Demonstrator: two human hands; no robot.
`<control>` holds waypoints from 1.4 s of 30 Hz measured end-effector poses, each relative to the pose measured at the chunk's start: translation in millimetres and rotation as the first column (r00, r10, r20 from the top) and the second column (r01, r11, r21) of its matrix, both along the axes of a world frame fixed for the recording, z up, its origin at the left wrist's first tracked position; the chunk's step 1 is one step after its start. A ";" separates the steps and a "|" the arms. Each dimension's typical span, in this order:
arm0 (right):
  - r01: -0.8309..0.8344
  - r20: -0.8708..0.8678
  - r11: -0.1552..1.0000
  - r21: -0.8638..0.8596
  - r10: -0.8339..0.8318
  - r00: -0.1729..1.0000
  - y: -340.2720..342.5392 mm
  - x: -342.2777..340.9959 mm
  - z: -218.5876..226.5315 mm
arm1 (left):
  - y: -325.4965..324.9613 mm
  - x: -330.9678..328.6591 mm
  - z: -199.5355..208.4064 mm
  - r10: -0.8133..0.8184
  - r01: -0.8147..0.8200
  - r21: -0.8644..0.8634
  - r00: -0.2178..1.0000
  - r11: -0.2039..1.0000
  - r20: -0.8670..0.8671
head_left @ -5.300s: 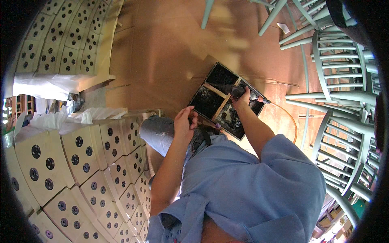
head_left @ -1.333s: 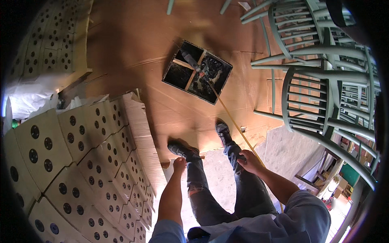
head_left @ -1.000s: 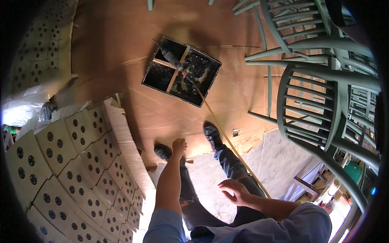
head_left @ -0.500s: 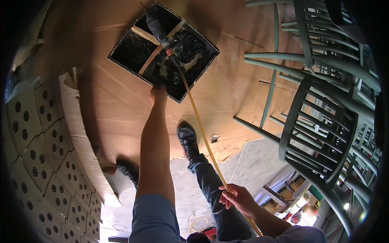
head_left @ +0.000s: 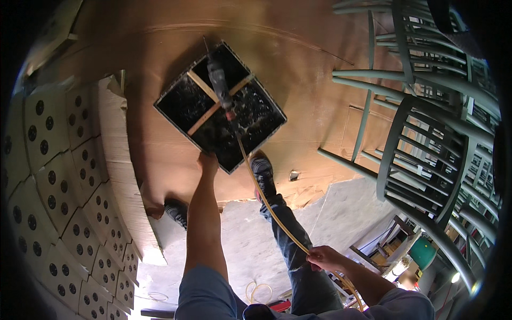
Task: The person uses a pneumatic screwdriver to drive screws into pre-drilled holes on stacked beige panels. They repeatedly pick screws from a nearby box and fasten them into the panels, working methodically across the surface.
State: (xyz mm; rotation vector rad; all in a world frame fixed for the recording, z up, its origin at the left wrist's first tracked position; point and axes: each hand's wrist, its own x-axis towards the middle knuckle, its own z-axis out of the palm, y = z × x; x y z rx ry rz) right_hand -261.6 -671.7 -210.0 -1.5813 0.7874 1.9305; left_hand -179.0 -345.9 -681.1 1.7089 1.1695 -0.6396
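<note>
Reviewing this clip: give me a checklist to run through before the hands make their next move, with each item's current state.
1. Left hand on the divided tray: ok, gripping its near edge.
2. Right hand on the yellow hose: ok, closed around it.
3. Power tool wholly inside the tray's outline: not ok, its thin bit juts past the far rim.
4. Hose clear of the right leg: not ok, it crosses in front of it in this view.
5. Power tool switched off: cannot tell.
6. Tray apart from the green chairs: ok, cardboard shows between.
</note>
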 end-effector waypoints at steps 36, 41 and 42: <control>-0.323 0.793 0.884 -0.337 0.452 0.409 72.9 244.2 -347.1 | 3.0 -187.8 62.4 0.111 -0.145 -0.184 0.977 0.972 -0.181; -0.388 0.745 0.870 -0.304 0.471 0.472 3.1 254.9 -393.5 | 2.5 -199.6 54.7 0.096 -0.108 -0.127 0.991 0.986 -0.090; -0.364 0.729 0.894 -0.261 0.430 0.532 -6.6 257.1 -402.1 | 5.3 -200.8 51.9 0.064 -0.080 -0.136 0.991 0.987 -0.115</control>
